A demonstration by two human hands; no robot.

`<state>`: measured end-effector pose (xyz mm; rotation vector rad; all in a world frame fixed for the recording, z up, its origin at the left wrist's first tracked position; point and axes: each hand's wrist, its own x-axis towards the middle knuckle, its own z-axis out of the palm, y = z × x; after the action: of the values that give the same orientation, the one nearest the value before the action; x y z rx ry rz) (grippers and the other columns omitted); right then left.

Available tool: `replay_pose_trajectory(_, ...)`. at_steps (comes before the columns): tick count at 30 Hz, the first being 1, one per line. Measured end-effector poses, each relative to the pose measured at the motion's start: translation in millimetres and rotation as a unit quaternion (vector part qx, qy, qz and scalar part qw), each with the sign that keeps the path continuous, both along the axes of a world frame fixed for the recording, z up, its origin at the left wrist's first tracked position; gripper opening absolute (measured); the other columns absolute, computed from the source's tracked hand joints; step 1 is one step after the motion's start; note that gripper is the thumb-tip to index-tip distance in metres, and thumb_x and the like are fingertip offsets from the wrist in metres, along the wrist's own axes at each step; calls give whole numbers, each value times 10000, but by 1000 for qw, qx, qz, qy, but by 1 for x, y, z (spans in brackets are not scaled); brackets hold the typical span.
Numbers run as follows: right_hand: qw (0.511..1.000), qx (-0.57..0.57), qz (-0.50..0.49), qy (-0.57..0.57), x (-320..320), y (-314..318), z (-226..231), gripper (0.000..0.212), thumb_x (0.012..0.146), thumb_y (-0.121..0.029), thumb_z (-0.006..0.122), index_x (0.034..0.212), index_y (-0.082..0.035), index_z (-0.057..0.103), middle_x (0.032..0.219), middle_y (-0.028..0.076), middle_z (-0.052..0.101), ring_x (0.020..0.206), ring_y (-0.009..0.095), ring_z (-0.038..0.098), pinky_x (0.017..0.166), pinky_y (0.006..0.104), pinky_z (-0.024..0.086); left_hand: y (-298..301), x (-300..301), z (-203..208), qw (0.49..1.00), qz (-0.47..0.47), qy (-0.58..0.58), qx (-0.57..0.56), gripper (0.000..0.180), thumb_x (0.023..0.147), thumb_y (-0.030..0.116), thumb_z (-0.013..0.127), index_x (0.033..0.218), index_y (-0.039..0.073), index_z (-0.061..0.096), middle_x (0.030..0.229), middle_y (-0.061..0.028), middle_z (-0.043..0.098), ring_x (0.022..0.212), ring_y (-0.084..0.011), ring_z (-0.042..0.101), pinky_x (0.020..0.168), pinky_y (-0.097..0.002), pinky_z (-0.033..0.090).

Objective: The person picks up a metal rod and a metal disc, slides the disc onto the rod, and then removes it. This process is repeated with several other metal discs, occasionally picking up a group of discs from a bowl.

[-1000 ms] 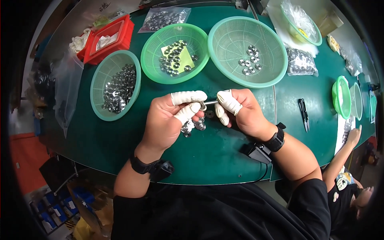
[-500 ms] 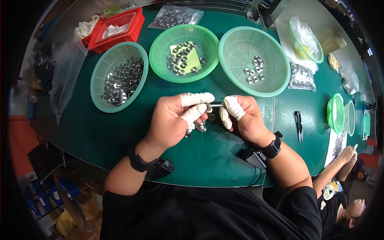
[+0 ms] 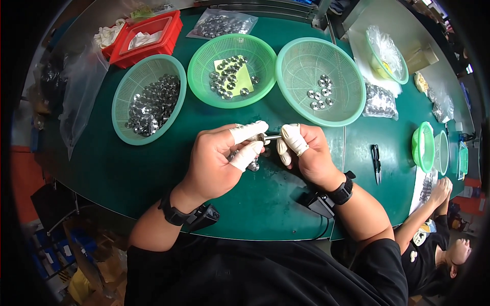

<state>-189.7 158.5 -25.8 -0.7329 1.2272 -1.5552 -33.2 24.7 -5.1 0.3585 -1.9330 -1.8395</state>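
Head view looks down on a green table [image 3: 127,168]. Far left at the back sits a red tray [image 3: 148,38] with white stuff in it. Next to it is a pale green basket [image 3: 148,99] full of shiny round metal bits. Then comes a bright green basket [image 3: 232,69] with some metal bits on a yellow paper, and a clear bag of bits [image 3: 222,23] lies behind it.

Near the middle, the left hand [image 3: 217,160] has white covers on its thumb and first finger. These are pinched shut on one end of a small metal piece [image 3: 270,137], and a few shiny bits are tucked under the same hand. The right hand [image 3: 306,153] also wears white finger covers, and its fingers pinch the other end of the piece. So the piece sits between both hands, just above the table. Each wrist has a black band.

Further right is a big pale basket [image 3: 319,86] with only a few bits, then black snips [image 3: 376,162] lying flat, then small green bowls [image 3: 423,147]. Another person's hand [image 3: 441,186] is at the far right.
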Motion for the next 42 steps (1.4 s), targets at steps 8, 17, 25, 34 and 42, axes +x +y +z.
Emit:
replay_pose_trajectory(8,1000,8,12,4,0,1,-3,352,1048,-224,481,785,-28,607,609,32,571,504,91,464,490,234,377,1,-1,1,999,32,-18,-11,284,858,-68,664,1141,-54,671,854,-94,703,664,-100,649,562,-244,523)
replay_pose_trajectory(17,1000,5,26,15,1,3,-2,323,1048,-222,495,810,-37,611,631,-6,567,529,53,462,486,212,356,-1,-1,6,987,30,-16,-159,245,873,-84,629,1111,-60,677,843,-100,698,633,-107,635,544,-251,504)
replay_pose_trajectory(25,999,4,13,33,4,0,-2,349,1049,-213,478,786,-23,608,616,27,578,504,89,464,488,237,375,0,2,-1,997,29,-25,-73,269,893,-87,601,1152,-45,660,872,-100,682,669,-111,642,558,-235,507)
replay_pose_trajectory(34,999,-3,43,23,3,2,-3,340,1041,-210,505,773,-34,617,608,1,573,506,65,459,468,229,353,0,0,-3,995,13,-9,-102,250,886,-77,617,1130,-49,667,864,-114,684,678,-124,655,574,-246,525)
replay_pose_trajectory(42,997,-2,34,63,2,3,1,368,1036,-180,505,716,-27,602,590,10,570,491,78,459,457,246,350,1,-2,-1,990,-23,-11,-141,325,876,-57,657,1200,-36,635,941,-106,688,735,-128,663,618,-250,540)
